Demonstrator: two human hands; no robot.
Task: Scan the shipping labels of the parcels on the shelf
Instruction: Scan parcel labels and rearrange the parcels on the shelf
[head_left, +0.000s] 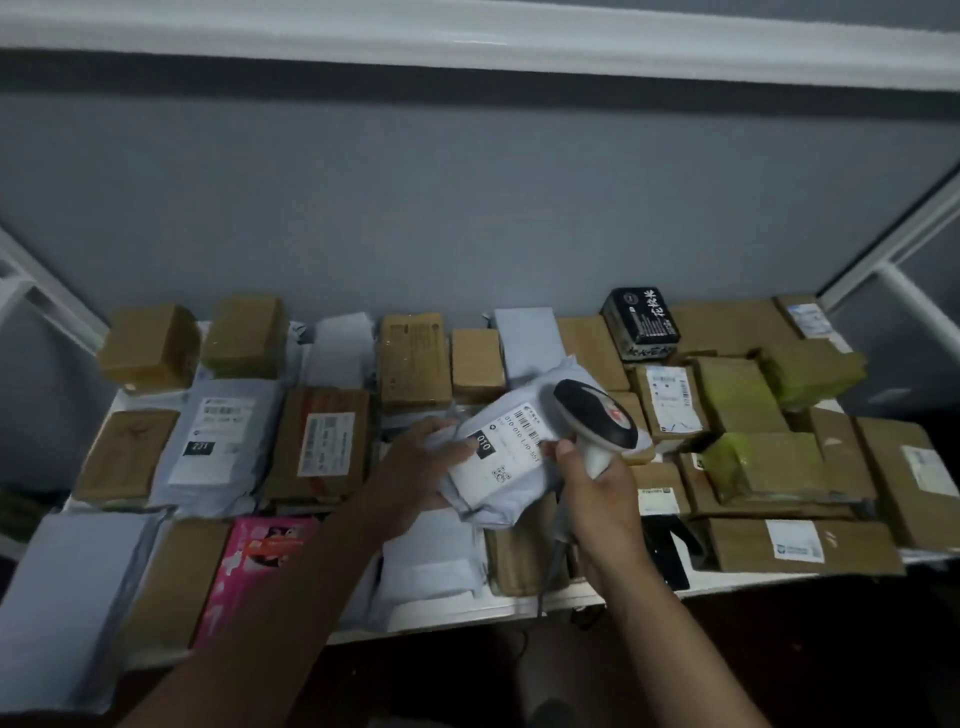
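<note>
The fingers (457, 452) of the left hand (415, 467) are curling over the near-left edge of a grey mailer bag (498, 499), thumb lying on its white shipping label (506, 447), so the bag is being held up, tilted, just above the parcels on the shelf (467, 618). The fingers (569, 454) of the right hand (597, 499) are wrapping around the pale handle of a barcode scanner (597, 415), and its dark head is sitting just over the far-right corner of that same label, nearly touching the bag. A grey cable is hanging down from the handle, below the right wrist.

Left of the mailer bag, a brown box with a white label (319, 447) and a grey bag marked 231 (218, 441) are lying flat. Nearer than the mailer bag and to the left, a pink package (254, 566) is resting at the shelf's front edge. Right of the mailer bag, cartons taped in green (748, 421) are stacking up, and behind those a black box with white lettering (641, 322) is standing against the grey back wall.
</note>
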